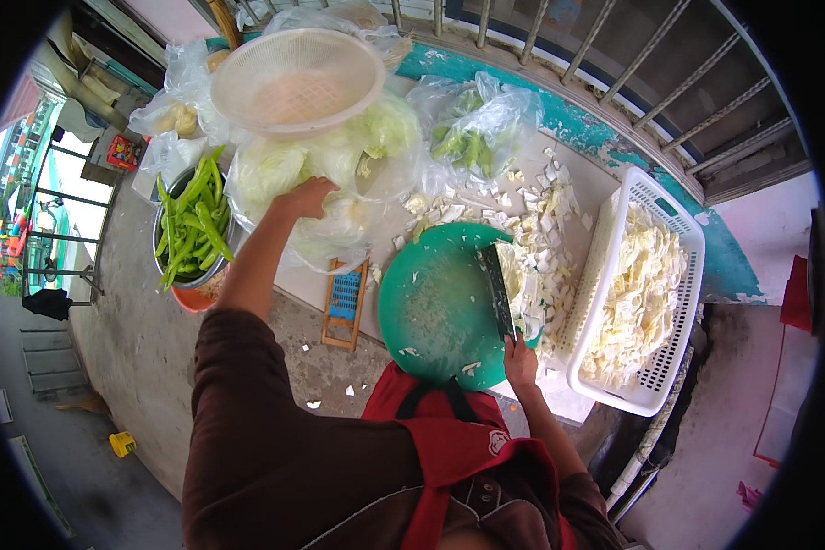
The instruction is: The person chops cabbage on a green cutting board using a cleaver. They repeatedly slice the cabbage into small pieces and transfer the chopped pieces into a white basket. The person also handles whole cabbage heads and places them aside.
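My right hand (pixel 520 357) grips the handle of a cleaver (pixel 496 292). Its dark blade stands on edge at the right side of a round green cutting board (pixel 433 302). Bits of chopped cabbage (pixel 540 261) lie against the blade and spill over the table behind and right of it. At the left, my left hand (pixel 309 198) reaches into a clear plastic bag (pixel 254 172) of pale green cabbages (pixel 347 216). The hand rests at a cabbage; its fingertips are partly hidden, so its grip is unclear.
A white plastic basket (pixel 691 275) of cut cabbage (pixel 636 295) stands right. A pale colander (pixel 295 82) sits on the bagged cabbages. Left are green peppers (pixel 196 223) in a metal bowl (pixel 161 240). A wood-framed grater (pixel 344 302) lies at the table edge. Bagged greens (pixel 474 137) lie near the barred window (pixel 591 51).
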The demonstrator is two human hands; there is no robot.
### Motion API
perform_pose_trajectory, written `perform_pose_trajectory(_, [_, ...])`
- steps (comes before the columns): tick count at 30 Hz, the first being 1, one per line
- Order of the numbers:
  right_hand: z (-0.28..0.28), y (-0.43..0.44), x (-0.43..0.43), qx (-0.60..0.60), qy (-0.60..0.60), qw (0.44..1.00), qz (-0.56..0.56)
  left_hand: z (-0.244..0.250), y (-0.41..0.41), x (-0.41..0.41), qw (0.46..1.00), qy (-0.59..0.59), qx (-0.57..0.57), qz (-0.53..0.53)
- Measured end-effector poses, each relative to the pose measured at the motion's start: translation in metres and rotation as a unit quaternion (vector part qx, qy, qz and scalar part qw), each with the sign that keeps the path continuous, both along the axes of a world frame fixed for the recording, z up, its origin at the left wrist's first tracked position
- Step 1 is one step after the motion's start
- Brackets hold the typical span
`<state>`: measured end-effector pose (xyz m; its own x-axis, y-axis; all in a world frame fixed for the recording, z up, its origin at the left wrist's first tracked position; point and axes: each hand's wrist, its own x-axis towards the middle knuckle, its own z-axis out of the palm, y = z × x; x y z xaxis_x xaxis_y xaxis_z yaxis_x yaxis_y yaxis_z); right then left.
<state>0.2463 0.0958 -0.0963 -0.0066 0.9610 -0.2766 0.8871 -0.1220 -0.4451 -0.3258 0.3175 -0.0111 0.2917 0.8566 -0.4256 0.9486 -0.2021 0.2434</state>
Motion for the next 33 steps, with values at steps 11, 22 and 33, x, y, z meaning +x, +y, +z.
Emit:
perform_pose_trajectory(11, [-0.022, 0.014, 0.024, -0.012, 0.144, 0.988, -0.046, -0.020, -0.005, 0.077, 0.985, 0.149, -0.044, -0.078])
perform_pose_trajectory(22, [-0.029, 0.007, 0.011, 0.024, 0.153, 0.986, -0.057, -0.010, -0.018, 0.039, 0.994, 0.055, 0.037, -0.086])
perform_pose_trajectory(33, [-0.012, 0.007, 0.011, -0.087, 0.145, 0.978, -0.122, 0.091, -0.059, -0.014, 0.911, 0.111, 0.187, 0.351])
